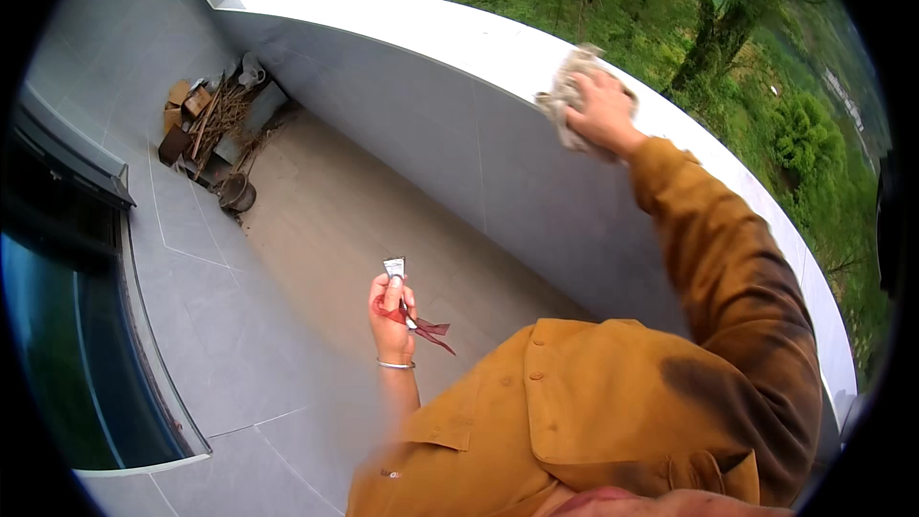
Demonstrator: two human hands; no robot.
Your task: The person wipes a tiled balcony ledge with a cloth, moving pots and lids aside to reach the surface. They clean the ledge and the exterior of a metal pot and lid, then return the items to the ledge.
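My right hand (607,109) presses a crumpled beige cloth (566,104) onto the white top of the parapet wall (431,23). The fingers lie spread over the cloth, and part of it hangs past the wall's inner edge. Lower and to the left, my left hand (393,312) is raised above the floor, closed around a small pale hand tool (394,268) with a flat, widening head, much like a scraper. A dark red ribbon (431,329) trails from that hand. Most of the tool's handle is hidden by the fingers.
Bundled sticks (217,118), cardboard boxes (197,102) and a dark bucket (237,192) stand in the far corner. A glass window (64,345) is set in the grey tiled wall (215,345) at left. Trees (718,36) and a slope lie beyond the parapet.
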